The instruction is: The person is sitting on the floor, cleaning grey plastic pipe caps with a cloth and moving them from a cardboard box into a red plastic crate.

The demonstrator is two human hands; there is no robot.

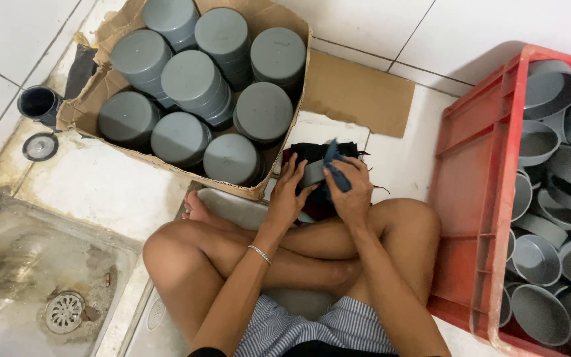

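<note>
At frame centre, the left hand (290, 193) clasps a grey cap (313, 173) steady so the right hand (350, 188), grip pinching a blue rag (336, 173), can rub it.

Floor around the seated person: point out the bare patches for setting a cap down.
Bare tile lies between the cardboard box and the left knee; more white tile between the flat cardboard and red crate. Box and crate are packed with grey caps.

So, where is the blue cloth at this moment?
In the head view, the blue cloth is near the centre, in the right hand, pressed on the grey cap in the left hand, just below the cardboard box.
</note>
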